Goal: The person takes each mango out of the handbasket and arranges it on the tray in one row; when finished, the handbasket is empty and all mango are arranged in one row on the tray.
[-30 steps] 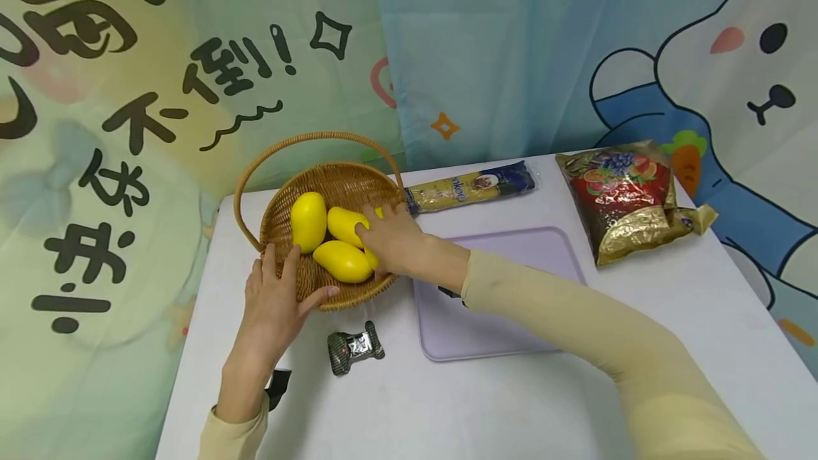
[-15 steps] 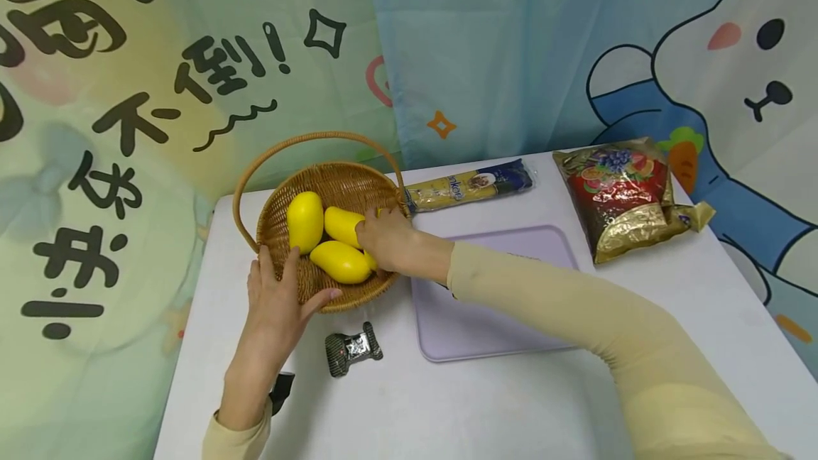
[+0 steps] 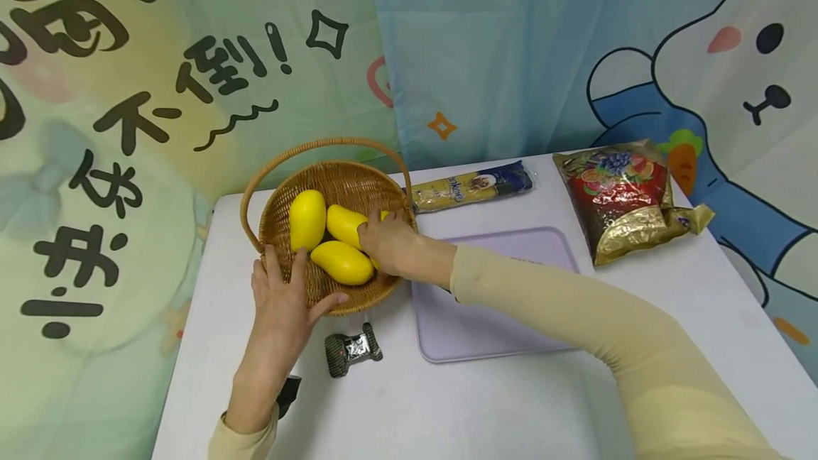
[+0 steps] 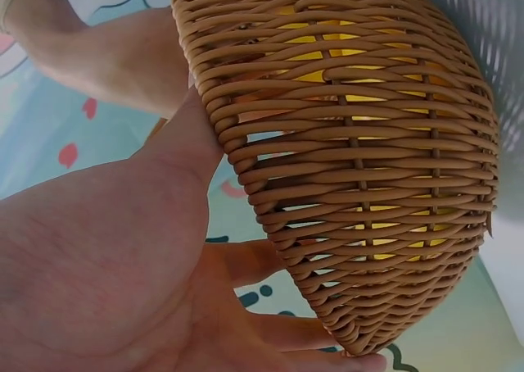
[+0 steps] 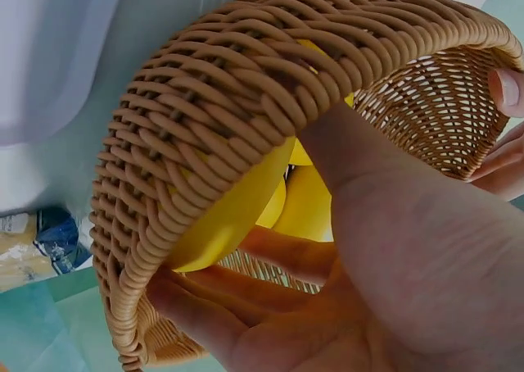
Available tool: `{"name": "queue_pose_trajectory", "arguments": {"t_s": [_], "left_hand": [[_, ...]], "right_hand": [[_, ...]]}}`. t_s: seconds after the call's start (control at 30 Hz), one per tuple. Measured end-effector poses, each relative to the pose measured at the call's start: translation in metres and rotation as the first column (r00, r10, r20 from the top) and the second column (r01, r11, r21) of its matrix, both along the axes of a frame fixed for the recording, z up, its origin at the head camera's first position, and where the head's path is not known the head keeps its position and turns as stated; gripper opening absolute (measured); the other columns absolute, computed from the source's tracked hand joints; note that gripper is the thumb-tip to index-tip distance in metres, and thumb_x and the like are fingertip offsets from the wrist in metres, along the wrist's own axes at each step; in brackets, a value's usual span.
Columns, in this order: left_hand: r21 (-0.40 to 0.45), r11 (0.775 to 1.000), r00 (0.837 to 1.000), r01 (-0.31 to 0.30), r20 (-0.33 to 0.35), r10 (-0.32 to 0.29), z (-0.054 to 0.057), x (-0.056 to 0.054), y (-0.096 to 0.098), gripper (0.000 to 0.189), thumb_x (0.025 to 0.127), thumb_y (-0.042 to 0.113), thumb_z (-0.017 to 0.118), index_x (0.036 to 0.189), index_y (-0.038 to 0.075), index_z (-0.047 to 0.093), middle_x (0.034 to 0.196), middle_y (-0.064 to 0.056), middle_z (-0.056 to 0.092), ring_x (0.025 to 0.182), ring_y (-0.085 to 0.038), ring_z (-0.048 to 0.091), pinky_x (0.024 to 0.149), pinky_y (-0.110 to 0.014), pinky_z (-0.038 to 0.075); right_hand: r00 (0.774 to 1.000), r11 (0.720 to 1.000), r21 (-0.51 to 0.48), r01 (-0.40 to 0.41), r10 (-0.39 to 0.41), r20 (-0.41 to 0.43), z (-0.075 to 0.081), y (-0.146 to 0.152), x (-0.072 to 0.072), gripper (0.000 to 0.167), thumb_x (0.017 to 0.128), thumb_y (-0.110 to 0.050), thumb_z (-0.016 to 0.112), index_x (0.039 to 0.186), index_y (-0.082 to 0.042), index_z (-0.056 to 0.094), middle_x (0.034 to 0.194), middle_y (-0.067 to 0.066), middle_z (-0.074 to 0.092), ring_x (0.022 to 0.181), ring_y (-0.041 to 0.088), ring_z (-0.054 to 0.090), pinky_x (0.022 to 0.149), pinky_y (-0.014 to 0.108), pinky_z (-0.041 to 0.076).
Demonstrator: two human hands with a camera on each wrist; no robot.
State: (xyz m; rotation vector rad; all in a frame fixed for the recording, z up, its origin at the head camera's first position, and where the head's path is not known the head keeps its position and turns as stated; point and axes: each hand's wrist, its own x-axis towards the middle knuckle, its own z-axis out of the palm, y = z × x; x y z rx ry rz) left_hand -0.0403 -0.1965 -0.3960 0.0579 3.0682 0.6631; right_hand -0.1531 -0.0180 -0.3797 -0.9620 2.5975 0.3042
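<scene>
On the far left, the backdrop (image 3: 332, 101) carries slanting dark lettering (image 3: 130, 123) that reads "快乐不倒!", the row above it cut off by the picture's edge. Below it, the left hand (image 3: 281, 311) rests on the near left rim of the wicker basket (image 3: 345, 179), its fingers spread apart and the thumb reaching along the front edge. Inside lie an upright yellow mango (image 3: 307, 221) and, beside it, two others. The silvery patch on the black wrapper (image 3: 353, 351), in front on the white counter (image 3: 479, 403), bears marks too small to read. At the basket's right side, the right hand (image 3: 393, 240) is clamped on another mango (image 5: 237, 208), just inside the rim, between curled fingers and thumb; the thumb's tip is hidden. Beyond, a yellow-and-blue packet (image 3: 473, 189) shows blurred lettering, "nk" perhaps among it. The lilac tray (image 3: 492, 336) has tiny, illegible print. Far right, the red-and-gold bag (image 3: 620, 197) pictures fruit.
</scene>
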Motion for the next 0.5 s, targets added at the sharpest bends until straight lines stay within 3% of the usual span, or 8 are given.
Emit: {"name": "queue_pose_trajectory", "arguments": {"t_s": [0.1,0.23,0.5], "left_hand": [[-0.004,1.0,1.0,0.002,0.016,-0.002,-0.001,0.0,0.001,0.1,0.083,0.052,0.076,0.156,0.001,0.032,0.16,-0.044,0.002,0.144,-0.07,0.001,0.116,-0.076,0.01],[-0.009,1.0,1.0,0.003,0.01,-0.003,-0.003,0.001,0.001,0.101,0.082,0.052,0.077,0.156,0.001,0.031,0.16,-0.043,0.002,0.144,-0.069,0.0,0.117,-0.075,0.009],[-0.013,1.0,1.0,0.005,0.008,-0.005,-0.004,0.002,0.001,0.104,0.081,0.052,0.077,0.156,-0.001,0.029,0.16,-0.044,0.001,0.145,-0.068,-0.002,0.117,-0.075,0.009]], "right_hand": [[1.0,1.0,-0.013,0.015,-0.015,0.001,-0.002,0.0,0.002,0.075,0.094,-0.03,0.073,0.152,0.002,0.038,0.158,0.031,0.034,0.133,0.051,0.051,0.098,0.047,0.056],[1.0,0.999,-0.024,0.028,-0.028,0.011,-0.004,0.003,0.002,0.081,0.093,-0.033,0.075,0.155,0.001,0.036,0.16,0.029,0.031,0.136,0.049,0.05,0.089,0.041,0.061],[0.997,0.995,-0.096,0.039,-0.033,0.064,0.0,0.012,0.002,0.096,0.084,-0.045,0.08,0.155,0.002,0.035,0.162,0.029,0.026,0.135,0.048,0.049,0.093,0.041,0.059]]}}
